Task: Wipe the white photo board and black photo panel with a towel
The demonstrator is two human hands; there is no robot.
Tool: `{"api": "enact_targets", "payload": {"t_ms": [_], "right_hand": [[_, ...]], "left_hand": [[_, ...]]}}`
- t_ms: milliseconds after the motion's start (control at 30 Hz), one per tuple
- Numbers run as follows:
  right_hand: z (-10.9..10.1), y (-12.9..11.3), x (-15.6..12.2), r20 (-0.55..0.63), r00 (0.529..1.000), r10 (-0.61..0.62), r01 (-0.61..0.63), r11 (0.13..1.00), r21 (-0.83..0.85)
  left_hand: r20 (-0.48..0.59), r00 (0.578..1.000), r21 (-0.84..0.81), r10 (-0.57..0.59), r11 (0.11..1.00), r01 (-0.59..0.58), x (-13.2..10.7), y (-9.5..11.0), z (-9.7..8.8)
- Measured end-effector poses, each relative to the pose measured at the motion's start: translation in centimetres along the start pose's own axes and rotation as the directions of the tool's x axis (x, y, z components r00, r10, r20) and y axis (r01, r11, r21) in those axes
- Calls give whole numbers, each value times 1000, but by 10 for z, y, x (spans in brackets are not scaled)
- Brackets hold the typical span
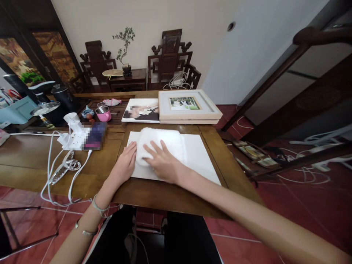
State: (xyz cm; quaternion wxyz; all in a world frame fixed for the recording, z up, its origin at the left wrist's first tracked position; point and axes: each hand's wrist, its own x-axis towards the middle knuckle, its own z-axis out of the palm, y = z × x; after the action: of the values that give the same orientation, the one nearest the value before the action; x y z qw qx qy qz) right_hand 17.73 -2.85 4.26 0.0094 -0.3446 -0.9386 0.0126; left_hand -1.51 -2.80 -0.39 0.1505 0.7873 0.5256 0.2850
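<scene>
A folded white cloth point(173, 141) lies over the left part of a flat white board point(200, 157) on the wooden table. My right hand point(162, 161) rests on the cloth with its fingers spread, pressing it flat against the board. At the board's left edge lies my left hand point(127, 161), palm down and fingers stretched out beside the cloth. Part of the board is hidden under the cloth and my right forearm.
Behind the board sit a picture frame point(206, 106) and a photo panel point(141, 115). To the left are a power strip point(75, 137) with white cables, a phone point(95, 135), a pink cup point(103, 116) and a black kettle point(62, 97). The table's point(192, 203) front edge is close to me.
</scene>
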Motion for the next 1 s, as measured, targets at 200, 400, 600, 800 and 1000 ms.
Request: {"api": "enact_targets", "payload": {"t_ms": [200, 400, 600, 800, 1000], "right_hand": [[-8, -55, -59, 99, 989, -113, 94, 978, 185], [-11, -19, -44, 46, 998, -31, 18, 964, 264], [-8, 15, 15, 38, 981, 192, -195, 977, 90], [-10, -29, 15, -25, 999, -28, 29, 997, 75], [-6, -51, -41, -16, 956, -294, 293, 946, 137]], "left_hand": [[6, 1000, 10, 15, 1000, -15, -1, -1, -1], [-6, 1000, 19, 11, 1000, -11, -1, -1, 2], [-48, 998, -57, -40, 998, 37, -1, 7, -3], [-202, 960, -301, -195, 945, 129, -1, 5, -13], [-184, 979, -193, -88, 980, 52, -1, 9, -14]]}}
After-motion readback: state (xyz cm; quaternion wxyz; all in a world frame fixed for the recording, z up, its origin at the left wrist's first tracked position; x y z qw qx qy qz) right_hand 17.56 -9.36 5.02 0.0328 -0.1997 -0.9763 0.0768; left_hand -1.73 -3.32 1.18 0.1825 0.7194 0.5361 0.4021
